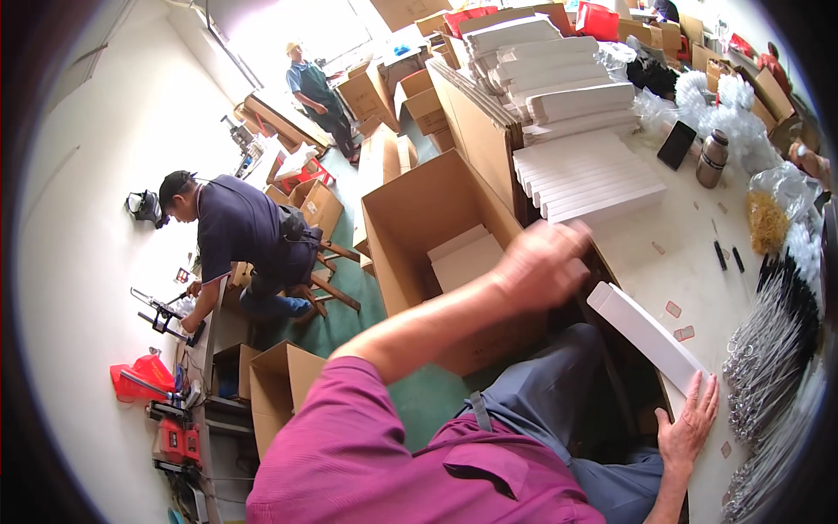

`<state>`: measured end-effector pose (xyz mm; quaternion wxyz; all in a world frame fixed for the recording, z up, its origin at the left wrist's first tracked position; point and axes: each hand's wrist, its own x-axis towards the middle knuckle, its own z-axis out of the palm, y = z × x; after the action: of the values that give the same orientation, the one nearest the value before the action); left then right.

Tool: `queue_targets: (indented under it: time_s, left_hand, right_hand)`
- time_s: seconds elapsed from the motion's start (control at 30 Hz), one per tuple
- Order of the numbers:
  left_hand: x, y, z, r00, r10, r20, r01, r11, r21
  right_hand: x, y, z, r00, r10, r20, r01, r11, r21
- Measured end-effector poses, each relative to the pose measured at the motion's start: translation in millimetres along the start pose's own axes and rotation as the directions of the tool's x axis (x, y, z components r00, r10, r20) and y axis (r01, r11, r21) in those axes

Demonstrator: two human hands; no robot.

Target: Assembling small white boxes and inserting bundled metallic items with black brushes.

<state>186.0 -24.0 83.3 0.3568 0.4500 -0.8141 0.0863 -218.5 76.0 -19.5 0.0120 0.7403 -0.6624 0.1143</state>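
Note:
A long, slim white carton (646, 336) lies slantwise at the near edge of the table. My right hand (688, 425) grips its near end, with the thumb by one long side and the fingers over the other. My left hand (546, 266) is raised beyond the carton's far end, above the rim of a big open cardboard box (410, 218). Motion smears its fingers, so I cannot make out whether they hold anything. Inside the big box lie flat white cartons (467, 258). A row of similar white cartons (589, 175) rests on the table just past my left hand.
Taller stacks of white cartons (559, 70) stand behind. On the table (637, 249) are a phone (676, 145), a steel flask (712, 159), two black pens or tubes and bundled wire-handled brushes (768, 349). A co-worker (249, 227) bends over a left-hand bench; another person (316, 96) stands farther back.

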Motion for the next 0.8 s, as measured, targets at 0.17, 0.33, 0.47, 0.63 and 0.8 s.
queue_targets:
  time_s: [0.17,0.33,0.47,0.63,0.8]
  left_hand:
    - [-19,-186,-130,0.878,-0.296,-0.375,0.457,0.752,0.475]
    - [-10,-301,-255,0.697,-0.642,-0.321,0.686,0.465,0.560]
    - [35,-282,-282,0.511,-0.811,-0.286,0.841,0.403,0.361]
    - [38,-290,-224,0.469,-0.869,-0.159,0.855,0.401,0.329]
    - [29,-164,-100,0.565,-0.695,0.445,0.668,0.701,0.248]
  right_hand:
    - [5,-8,-1,1.000,-0.014,0.021,0.013,1.000,0.011]
    - [4,-5,-1,1.000,-0.010,0.010,0.010,1.000,0.000]
    - [5,-4,0,1.000,0.001,0.011,0.000,1.000,-0.016]
    - [8,-8,0,1.000,0.022,0.018,-0.021,1.000,-0.010]
    - [2,-3,-2,1.000,0.008,0.022,-0.008,1.000,-0.011]
